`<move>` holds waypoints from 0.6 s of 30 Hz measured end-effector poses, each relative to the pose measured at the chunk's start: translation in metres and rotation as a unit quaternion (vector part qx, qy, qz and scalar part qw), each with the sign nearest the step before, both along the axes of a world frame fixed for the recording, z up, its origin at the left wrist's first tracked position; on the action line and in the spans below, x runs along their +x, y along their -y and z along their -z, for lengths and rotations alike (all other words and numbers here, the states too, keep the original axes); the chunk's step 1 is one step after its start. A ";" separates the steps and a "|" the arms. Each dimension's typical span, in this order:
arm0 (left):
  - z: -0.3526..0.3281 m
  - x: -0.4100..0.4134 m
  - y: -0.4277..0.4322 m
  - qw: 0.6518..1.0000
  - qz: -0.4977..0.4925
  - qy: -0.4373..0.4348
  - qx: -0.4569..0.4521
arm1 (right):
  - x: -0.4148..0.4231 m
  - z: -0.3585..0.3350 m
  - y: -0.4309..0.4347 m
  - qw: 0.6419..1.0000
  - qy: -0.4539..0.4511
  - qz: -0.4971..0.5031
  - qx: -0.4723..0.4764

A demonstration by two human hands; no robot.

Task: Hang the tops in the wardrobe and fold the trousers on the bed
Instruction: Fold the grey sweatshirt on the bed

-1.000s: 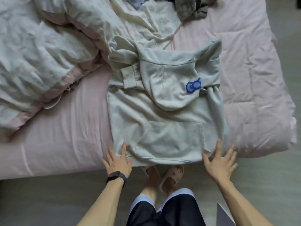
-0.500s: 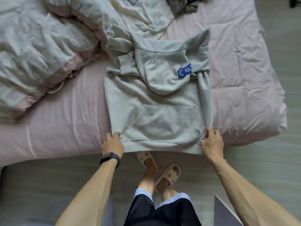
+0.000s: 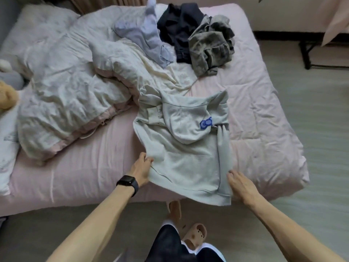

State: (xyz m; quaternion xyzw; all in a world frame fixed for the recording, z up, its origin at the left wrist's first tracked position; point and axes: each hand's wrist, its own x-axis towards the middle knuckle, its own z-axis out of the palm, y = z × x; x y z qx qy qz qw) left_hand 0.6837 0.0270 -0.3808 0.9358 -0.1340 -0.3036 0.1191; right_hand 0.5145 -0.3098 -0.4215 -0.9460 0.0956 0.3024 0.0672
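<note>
A light grey hoodie (image 3: 181, 157) with a blue logo lies on the pink bed (image 3: 90, 178), hood folded down over its front, sleeves tucked in, hem at the near edge. My left hand (image 3: 141, 169), with a black watch on the wrist, grips the hoodie's lower left side, fingers curled under the fabric. My right hand (image 3: 240, 184) holds the lower right side by the folded sleeve, fingertips tucked beneath the edge. At the far side of the bed lie a pale blue garment (image 3: 140, 33), a dark navy garment (image 3: 177, 25) and a mottled grey garment (image 3: 211, 46).
A crumpled white duvet (image 3: 66, 87) covers the bed's left half, with a cream cloth (image 3: 151, 72) beside it. A plush toy (image 3: 5, 97) sits at the far left. A black metal frame (image 3: 309, 53) stands on the floor at the right. My slippered feet (image 3: 194, 235) are by the bed edge.
My hands went from spread open below the hem to gripping the hoodie's lower corners. The camera has pulled back and up, showing the far clothes pile.
</note>
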 end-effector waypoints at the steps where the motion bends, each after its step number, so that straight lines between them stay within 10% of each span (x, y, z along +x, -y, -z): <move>1: 0.004 0.009 0.002 1.000 -0.005 -0.009 -0.008 | 0.002 0.012 0.004 0.996 -0.022 0.081 -0.007; 9: 0.080 0.016 0.020 0.990 0.120 -0.031 0.064 | -0.009 0.114 -0.004 0.931 -0.133 0.331 0.081; 18: 0.068 -0.006 0.008 0.960 0.232 -0.002 0.157 | -0.039 0.077 -0.017 0.967 -0.031 0.216 0.131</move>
